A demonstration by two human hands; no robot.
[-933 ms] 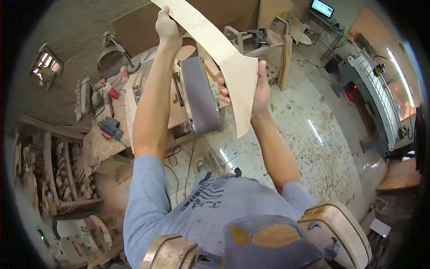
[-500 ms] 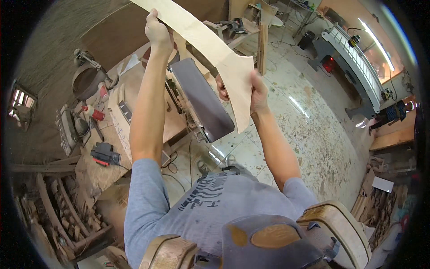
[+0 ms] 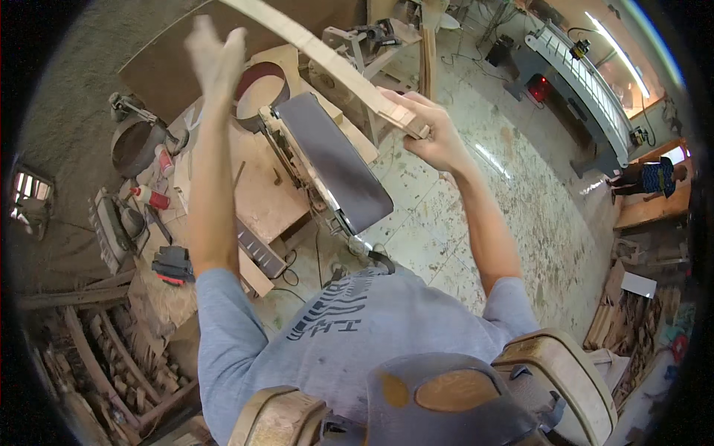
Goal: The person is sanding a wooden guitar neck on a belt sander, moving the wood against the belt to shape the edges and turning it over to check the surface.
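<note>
A long, curved piece of pale wood (image 3: 321,53) is raised over the bench, tilted so its narrow edge faces me. My right hand (image 3: 437,134) grips its near end, thumb and fingers on either side. My left hand (image 3: 216,59) is off the wood, a little left of it, with fingers apart and blurred by motion. Below the wood stands a belt sander (image 3: 336,163) with a dark, broad belt; neither hand touches it. The far end of the wood runs out of view at the top.
On the workbench (image 3: 271,197) lie a sanding belt loop (image 3: 281,83), a red-and-white bottle (image 3: 151,197) and a black-and-red battery tool (image 3: 172,264). Wood scraps (image 3: 123,364) fill the lower left. Another person (image 3: 656,178) stands far right near a long machine (image 3: 584,89).
My left hand has let go of the wood and moved left. The wood has turned from its broad face to its edge, and my right hand has shifted up its end.
</note>
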